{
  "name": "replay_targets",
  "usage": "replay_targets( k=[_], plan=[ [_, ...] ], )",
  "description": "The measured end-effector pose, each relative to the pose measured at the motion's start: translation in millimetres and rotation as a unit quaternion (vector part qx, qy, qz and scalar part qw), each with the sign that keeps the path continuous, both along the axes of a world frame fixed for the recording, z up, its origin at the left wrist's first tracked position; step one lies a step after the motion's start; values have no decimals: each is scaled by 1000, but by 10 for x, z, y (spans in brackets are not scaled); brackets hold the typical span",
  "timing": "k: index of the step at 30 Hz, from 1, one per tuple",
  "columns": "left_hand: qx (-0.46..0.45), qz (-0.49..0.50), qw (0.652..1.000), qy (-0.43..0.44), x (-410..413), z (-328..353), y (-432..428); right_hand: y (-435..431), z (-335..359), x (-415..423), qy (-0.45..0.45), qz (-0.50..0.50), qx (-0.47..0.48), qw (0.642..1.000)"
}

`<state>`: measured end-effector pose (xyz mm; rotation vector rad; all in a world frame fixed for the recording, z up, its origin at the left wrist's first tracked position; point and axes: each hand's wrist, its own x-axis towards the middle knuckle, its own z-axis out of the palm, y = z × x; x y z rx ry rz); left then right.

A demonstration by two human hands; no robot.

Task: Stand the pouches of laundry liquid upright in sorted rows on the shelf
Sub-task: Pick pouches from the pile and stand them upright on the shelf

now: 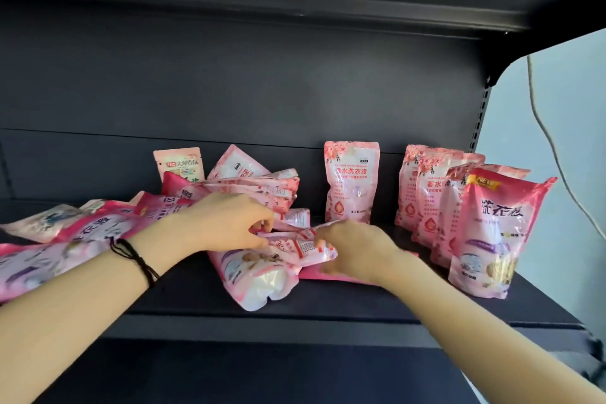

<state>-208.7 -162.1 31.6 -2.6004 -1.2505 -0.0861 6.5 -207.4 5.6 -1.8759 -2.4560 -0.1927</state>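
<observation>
Pink dominates a charcoal-black shelf (328, 305): the standing pouch (351, 180) at the back is pale pink with a rose print across its top and red lettering, as is the row of pouches (426, 193) beside it. The front pouch (495, 233) is deeper pink, with a yellow "NEW" banner, dark lettering and a white-and-lilac panel. The lying pouch (259, 272) shows pink, white and a red-bordered label. A small pouch (178, 164) is peach with green. A black cord bracelet (137, 256) circles a wrist; the wall (557, 141) is pale grey-blue.

The dark shelf (360, 308) bears upright pink pouches (351, 180) right, toppled ones (98, 233) left.
</observation>
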Motion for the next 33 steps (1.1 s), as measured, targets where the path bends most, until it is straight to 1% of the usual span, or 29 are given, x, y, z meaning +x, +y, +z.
replay_targets(
  k=[2,3,5,6,8,11,13,15,16,18,20,21,23,24,26,29,30,31,32,33],
  plan=[
    [-29,15,995,-93,-89,-72,-28,30,-164,-115,48,44,44,997],
    [-54,19,985,-165,-127,-126,-28,60,-235,-166,88,60,58,993],
    [-112,20,945,-306,-177,-255,-22,133,-360,-254,191,84,60,976],
    [-137,20,926,-351,-192,-318,-20,172,-417,-296,236,89,58,966],
    [-165,22,907,-387,-212,-427,-4,272,-520,-364,285,89,78,951],
    [-181,28,896,-406,-232,-530,34,433,-629,-386,318,86,106,938],
    [-177,38,885,-430,-241,-559,65,482,-595,-358,359,87,113,922],
    [-169,49,867,-467,-237,-583,113,495,-465,-299,440,79,108,888],
    [-165,57,852,-493,-224,-591,145,497,-376,-259,489,76,101,863],
    [-169,71,803,-567,-157,-583,178,498,-171,-180,582,67,90,805],
    [-205,65,746,-631,-46,-550,208,521,32,-105,664,62,84,741],
    [-228,55,731,-641,17,-540,228,540,105,-72,701,60,80,706],
    [-271,29,727,-630,167,-521,252,554,190,-18,760,53,69,644],
    [-286,18,728,-622,249,-511,263,558,198,10,775,50,65,626],
    [-286,9,723,-629,418,-500,290,566,171,67,788,43,60,611],
    [-286,36,674,-680,611,-457,386,566,123,179,814,48,46,577],
    [-295,37,661,-689,649,-445,444,565,122,224,822,53,38,566],
    [-309,34,654,-689,681,-428,483,554,132,260,827,58,29,559],
    [-321,27,655,-684,711,-416,523,546,139,299,827,58,22,558],
    [-326,21,664,-673,739,-399,546,542,148,331,826,58,17,560]
  ],
)
